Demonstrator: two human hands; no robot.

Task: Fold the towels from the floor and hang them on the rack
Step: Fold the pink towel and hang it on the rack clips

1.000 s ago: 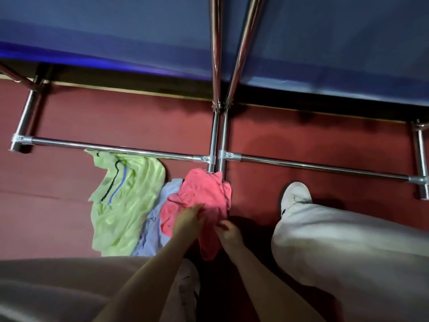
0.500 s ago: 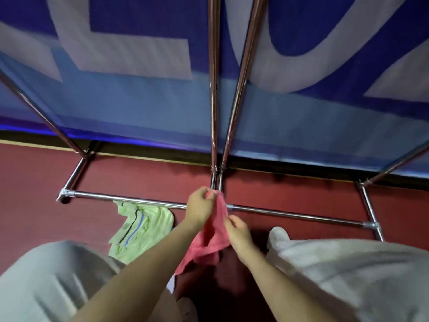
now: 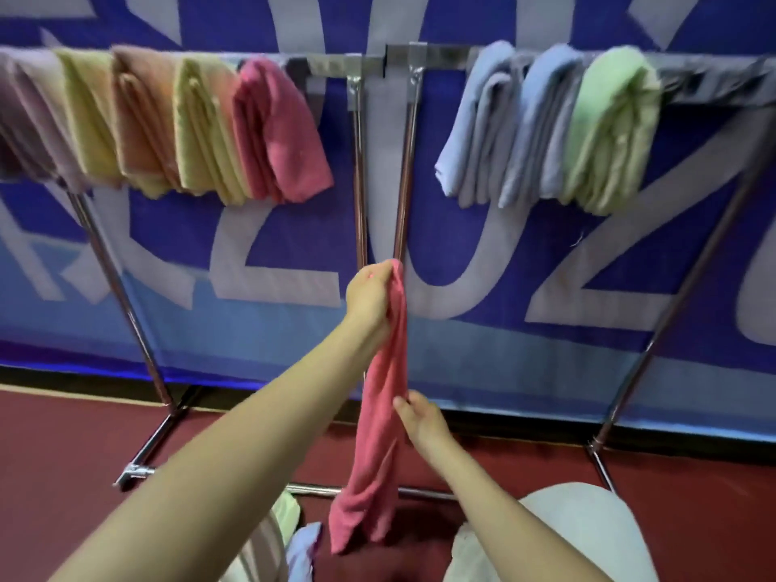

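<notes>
One head-worn camera looks forward and slightly down from close behind the arms, facing the rack [image 3: 386,63] and the banner [image 3: 483,266] behind it. The red floor [image 3: 63,434] lies nearest, at the bottom edge.

Bare rack bar [image 3: 336,65] between towels [image 3: 277,128]

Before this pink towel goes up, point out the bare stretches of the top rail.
Bare rail runs mid-span, between the hung pink towel and the leftmost blue towel, around the two uprights. More bare rail lies right of the green towel. Left of the pink one, towels crowd together.
</notes>
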